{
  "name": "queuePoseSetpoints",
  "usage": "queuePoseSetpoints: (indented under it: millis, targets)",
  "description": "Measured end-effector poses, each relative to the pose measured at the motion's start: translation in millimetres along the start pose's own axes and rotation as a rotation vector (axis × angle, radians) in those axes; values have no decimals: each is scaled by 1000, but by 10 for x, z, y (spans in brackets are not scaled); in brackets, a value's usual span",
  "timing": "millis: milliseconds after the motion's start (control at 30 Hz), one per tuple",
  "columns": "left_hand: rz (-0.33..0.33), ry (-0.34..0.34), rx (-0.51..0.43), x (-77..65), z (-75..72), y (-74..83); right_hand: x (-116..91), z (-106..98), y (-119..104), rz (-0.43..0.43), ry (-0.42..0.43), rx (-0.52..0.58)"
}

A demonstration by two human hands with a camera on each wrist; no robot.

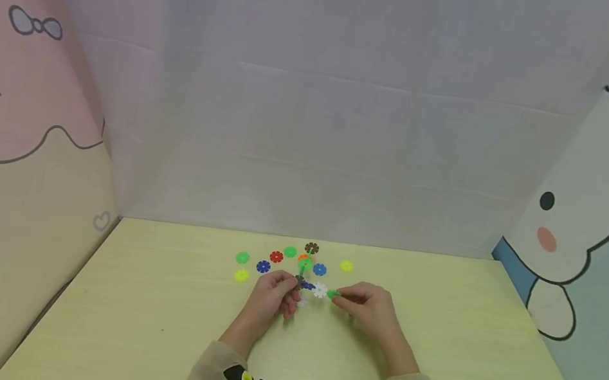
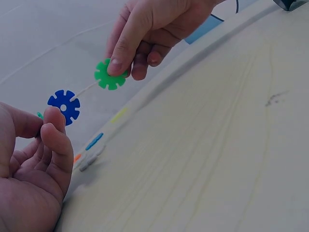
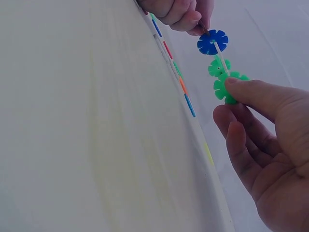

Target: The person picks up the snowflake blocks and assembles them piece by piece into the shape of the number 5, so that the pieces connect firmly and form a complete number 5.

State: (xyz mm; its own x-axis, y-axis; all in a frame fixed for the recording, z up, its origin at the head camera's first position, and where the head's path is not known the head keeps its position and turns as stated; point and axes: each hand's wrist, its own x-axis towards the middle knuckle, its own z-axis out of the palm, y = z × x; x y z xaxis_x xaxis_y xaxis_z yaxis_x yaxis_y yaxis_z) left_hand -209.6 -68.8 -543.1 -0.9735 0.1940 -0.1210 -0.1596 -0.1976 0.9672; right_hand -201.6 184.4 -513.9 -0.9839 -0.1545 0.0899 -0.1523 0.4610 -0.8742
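Observation:
Both hands hold up a joined chain of notched plastic snowflake discs above the table. My left hand (image 1: 271, 296) pinches a brown snowflake disc (image 1: 299, 282), largely covered by the fingers. Beside it a blue disc (image 2: 57, 99) leads to a white disc (image 1: 319, 290), which appears edge-on in both wrist views. At the chain's right end, my right hand (image 1: 372, 310) grips a green snowflake disc (image 2: 102, 76) between thumb and fingers, its edge meeting the white one. Another green disc (image 1: 305, 264) rises above the left fingertips in the head view.
Loose discs lie on the table (image 1: 149, 298) behind the hands, among them a red disc (image 1: 276, 256), a light blue disc (image 1: 319, 269) and a yellow disc (image 1: 346, 266). A pale curtain (image 1: 314, 120) backs the table, with printed panels at both sides.

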Motion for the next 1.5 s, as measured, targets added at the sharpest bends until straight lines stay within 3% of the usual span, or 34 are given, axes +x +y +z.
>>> queuePoseSetpoints:
  millis: [400,1233,1333,1500]
  targets:
    - [-6,-7,36,13,30,8,12,17,7,-55,-24,-46]
    - [7,-25,62,18,-45,-35,20,114,0,-284,55,-131]
    - [3,-19,53,26,-41,-37,19,117,-2,-281,61,-124]
    - [8,-8,61,30,-19,-43,14,114,-18,-205,53,-97]
